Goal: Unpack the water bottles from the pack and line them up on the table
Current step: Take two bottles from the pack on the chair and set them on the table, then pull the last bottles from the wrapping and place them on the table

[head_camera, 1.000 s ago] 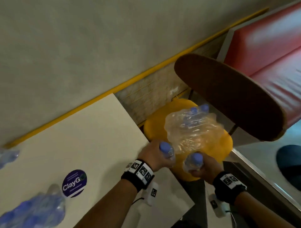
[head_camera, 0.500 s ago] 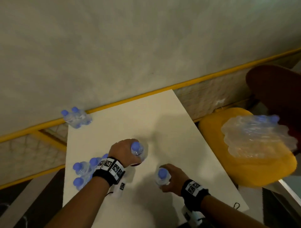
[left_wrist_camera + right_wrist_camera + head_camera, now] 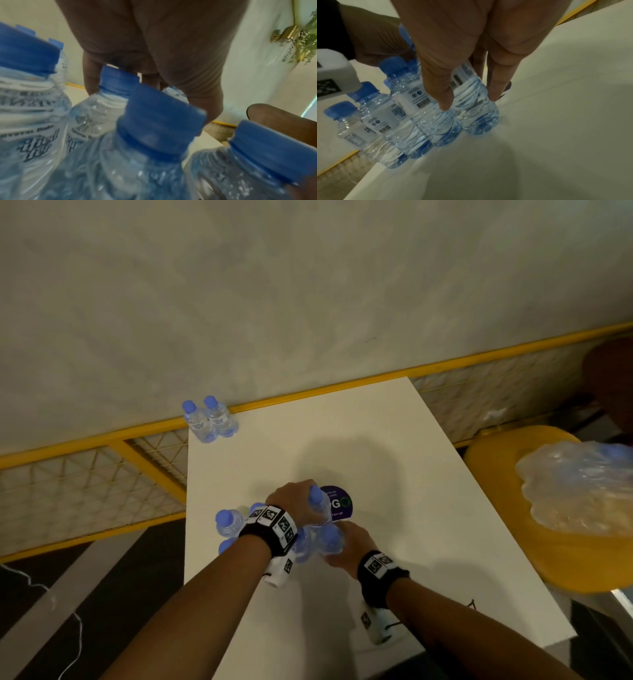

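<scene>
A: What is in the plastic pack (image 3: pixel 579 484)?

B: It lies crumpled on the yellow seat (image 3: pixel 496 460), to the right of the table (image 3: pixel 428 508). A blue cap or two shows at its far edge; how many bottles remain inside I cannot tell.

A: And the bottles themselves?

B: Clear ones with blue caps and water in them. Two standing bottles (image 3: pixel 210 421) touch each other at the table's far left corner, well apart from the rest. A cluster of bottles (image 3: pixel 388 121) stands upright near the left edge, packed side by side.

A: The left hand (image 3: pixel 294 503)?

B: Its fingers are curled round the neck of a bottle (image 3: pixel 320 508), just below the cap, at the far end of the cluster, beside the purple sticker (image 3: pixel 339 503). The left wrist view shows only caps and shoulders close up, blurred.

A: And the right hand (image 3: pixel 346 549)?

B: It grips another bottle (image 3: pixel 476 108) from above, thumb (image 3: pixel 443 97) on one side of the body and fingers (image 3: pixel 494 89) on the other. That bottle stands with its base on the table, touching its neighbour in the cluster.

A: Do the hands touch?

B: They are close, right just nearer the person than left; whether they touch I cannot tell.
</scene>
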Demonstrator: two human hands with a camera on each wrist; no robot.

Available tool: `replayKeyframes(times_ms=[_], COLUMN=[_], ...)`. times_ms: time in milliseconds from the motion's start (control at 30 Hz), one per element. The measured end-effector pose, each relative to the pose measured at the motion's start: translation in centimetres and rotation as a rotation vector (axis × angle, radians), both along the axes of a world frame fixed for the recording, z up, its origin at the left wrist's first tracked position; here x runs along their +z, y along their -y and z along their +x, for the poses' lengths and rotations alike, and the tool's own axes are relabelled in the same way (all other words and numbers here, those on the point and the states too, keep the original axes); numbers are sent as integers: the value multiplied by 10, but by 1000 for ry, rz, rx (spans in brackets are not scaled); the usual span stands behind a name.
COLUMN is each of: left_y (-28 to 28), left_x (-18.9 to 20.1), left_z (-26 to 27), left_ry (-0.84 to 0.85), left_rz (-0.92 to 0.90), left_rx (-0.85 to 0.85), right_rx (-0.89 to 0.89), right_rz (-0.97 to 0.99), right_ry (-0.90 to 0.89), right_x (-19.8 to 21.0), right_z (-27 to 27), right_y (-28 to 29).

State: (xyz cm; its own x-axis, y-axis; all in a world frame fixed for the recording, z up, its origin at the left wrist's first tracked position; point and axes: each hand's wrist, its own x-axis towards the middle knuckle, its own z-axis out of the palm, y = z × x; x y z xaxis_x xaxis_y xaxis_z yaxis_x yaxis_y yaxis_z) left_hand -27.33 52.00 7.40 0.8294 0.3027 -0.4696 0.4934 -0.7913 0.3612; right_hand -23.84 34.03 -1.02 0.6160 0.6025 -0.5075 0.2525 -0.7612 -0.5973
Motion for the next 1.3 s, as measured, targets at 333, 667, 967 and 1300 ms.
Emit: replayKeyframes(times_ms=[333,667,967,1300], left_y=[-6,-4,27,288], left_x=[-11,-1,51,38], left_z=[6,11,27,147], left_ry=[-61,-122,195,227], left_rz=[95,81,108,-412], left_rx=[-129,-105,32,-260], right_rx=[-50,65,-49,-735], right_rz=[88,122,199,59], right_ry=[9,6,26,149], right_x=[15,5,16,17], right_z=[-10,3,52,202], right_y=[-12,-5,117,402])
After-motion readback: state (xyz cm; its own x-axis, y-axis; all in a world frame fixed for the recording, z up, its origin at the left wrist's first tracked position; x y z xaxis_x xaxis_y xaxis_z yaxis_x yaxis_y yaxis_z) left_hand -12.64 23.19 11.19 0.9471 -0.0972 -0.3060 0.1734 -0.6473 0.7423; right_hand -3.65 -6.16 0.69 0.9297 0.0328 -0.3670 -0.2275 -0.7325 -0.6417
